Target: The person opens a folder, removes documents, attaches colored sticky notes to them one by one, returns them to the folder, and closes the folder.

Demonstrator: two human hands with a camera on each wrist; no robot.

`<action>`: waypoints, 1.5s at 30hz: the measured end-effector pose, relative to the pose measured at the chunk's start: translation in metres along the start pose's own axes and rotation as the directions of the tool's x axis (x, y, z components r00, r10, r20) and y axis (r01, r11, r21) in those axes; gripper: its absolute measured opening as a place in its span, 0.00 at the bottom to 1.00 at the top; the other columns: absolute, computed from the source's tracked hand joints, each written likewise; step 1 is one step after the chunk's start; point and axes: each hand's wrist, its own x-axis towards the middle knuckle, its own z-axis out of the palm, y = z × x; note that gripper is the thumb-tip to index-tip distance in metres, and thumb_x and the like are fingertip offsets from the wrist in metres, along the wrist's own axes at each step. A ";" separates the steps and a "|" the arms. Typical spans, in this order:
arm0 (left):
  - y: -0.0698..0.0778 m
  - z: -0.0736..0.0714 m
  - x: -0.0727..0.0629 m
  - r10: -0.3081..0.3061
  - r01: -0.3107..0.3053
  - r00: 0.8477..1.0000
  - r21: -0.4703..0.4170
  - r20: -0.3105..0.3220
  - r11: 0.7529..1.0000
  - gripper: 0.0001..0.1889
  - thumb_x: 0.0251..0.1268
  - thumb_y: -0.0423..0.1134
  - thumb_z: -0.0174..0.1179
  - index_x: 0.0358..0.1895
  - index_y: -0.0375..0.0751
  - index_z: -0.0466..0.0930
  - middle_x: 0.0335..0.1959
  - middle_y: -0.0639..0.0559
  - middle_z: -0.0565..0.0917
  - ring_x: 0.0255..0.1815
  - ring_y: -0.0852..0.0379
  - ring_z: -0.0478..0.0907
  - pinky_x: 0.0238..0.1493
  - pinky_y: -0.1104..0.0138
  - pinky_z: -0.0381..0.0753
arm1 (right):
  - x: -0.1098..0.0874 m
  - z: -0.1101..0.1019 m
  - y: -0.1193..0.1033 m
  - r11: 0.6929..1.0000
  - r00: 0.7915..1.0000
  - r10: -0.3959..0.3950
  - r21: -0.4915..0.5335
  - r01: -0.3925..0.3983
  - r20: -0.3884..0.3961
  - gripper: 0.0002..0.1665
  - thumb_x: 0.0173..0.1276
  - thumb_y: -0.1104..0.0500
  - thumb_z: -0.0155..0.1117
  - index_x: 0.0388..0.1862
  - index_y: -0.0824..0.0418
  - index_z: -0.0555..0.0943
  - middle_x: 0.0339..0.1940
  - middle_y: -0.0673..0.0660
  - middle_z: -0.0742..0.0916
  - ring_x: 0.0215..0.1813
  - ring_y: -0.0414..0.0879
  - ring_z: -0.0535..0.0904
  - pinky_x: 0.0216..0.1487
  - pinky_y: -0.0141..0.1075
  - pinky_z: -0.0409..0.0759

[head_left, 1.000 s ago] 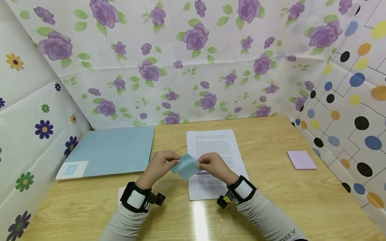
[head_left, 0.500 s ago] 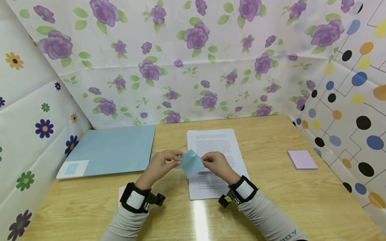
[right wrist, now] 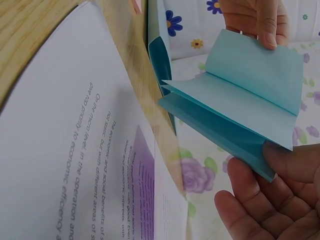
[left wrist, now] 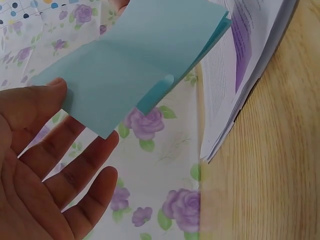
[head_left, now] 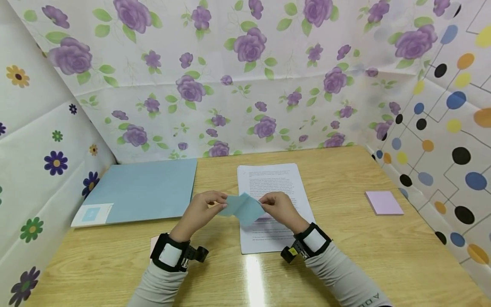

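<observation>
Light-blue folded paper square (head_left: 251, 211): stretched between both hands, held up over the left part of the stack of white printed paper sheets (head_left: 268, 241); through the right wrist camera I see a crease across it and layers parted along one edge.
Left-hand grip (head_left: 200, 212): pinching one end of the blue paper, thumb on its upper face; my left wrist view shows the other fingers spread apart below.
Right-hand grip (head_left: 283, 209): pinching the opposite end, thumb on top, the remaining fingers bent beneath.
Wrists: I see black straps with white patches (head_left: 170, 256), each bearing a small camera, above grey sleeves (head_left: 161, 283).
Printed sheets: lying on the light wood-grain counter (head_left: 383, 260), a purple block (right wrist: 145, 180) showing on one page.
Left side: flat grey-blue rectangular folder (head_left: 149, 192) with a white corner label (head_left: 92, 216); nearer me, a pale-pink paper piece (head_left: 154, 241), mostly hidden by the left wrist.
Right side: lilac square paper pad (head_left: 383, 203), well apart from the hands.
Backdrop: white covering with purple roses (head_left: 230, 106).
</observation>
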 end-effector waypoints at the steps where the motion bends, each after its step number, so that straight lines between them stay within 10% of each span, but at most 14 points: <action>1: 0.000 0.000 0.000 0.000 0.000 1.000 0.005 0.000 1.000 0.05 0.69 0.29 0.63 0.38 0.34 0.88 0.50 0.36 0.87 0.51 0.38 0.84 0.47 0.53 0.83 | 0.000 -0.001 0.001 1.000 1.000 -0.001 -0.003 0.001 0.000 0.05 0.69 0.70 0.66 0.36 0.69 0.89 0.32 0.61 0.91 0.33 0.42 0.84 0.36 0.31 0.81; 15: 0.001 0.007 0.002 -0.054 0.056 0.998 0.075 -0.032 0.996 0.03 0.67 0.29 0.64 0.38 0.34 0.86 0.42 0.39 0.89 0.44 0.41 0.85 0.50 0.46 0.82 | 0.000 -0.016 0.017 0.999 0.999 0.043 0.004 -0.043 -0.016 0.06 0.70 0.69 0.65 0.37 0.70 0.88 0.33 0.62 0.90 0.32 0.40 0.83 0.35 0.31 0.79; 29: -0.006 0.008 0.001 -0.061 0.063 0.997 0.067 -0.042 0.996 0.08 0.68 0.28 0.64 0.28 0.36 0.81 0.32 0.45 0.86 0.31 0.57 0.75 0.41 0.61 0.74 | -0.006 -0.031 0.037 0.984 0.991 0.126 0.130 -0.121 -0.034 0.07 0.71 0.71 0.62 0.40 0.75 0.86 0.38 0.68 0.91 0.36 0.42 0.87 0.42 0.38 0.89; 45: -0.008 0.006 -0.005 -0.096 0.098 0.994 0.059 -0.043 0.993 0.04 0.69 0.29 0.63 0.35 0.37 0.86 0.37 0.44 0.89 0.41 0.45 0.85 0.49 0.48 0.83 | -0.010 -0.071 0.061 0.953 0.955 0.269 0.178 -0.245 -0.126 0.13 0.75 0.71 0.56 0.51 0.81 0.82 0.46 0.72 0.87 0.39 0.37 0.84 0.48 0.41 0.89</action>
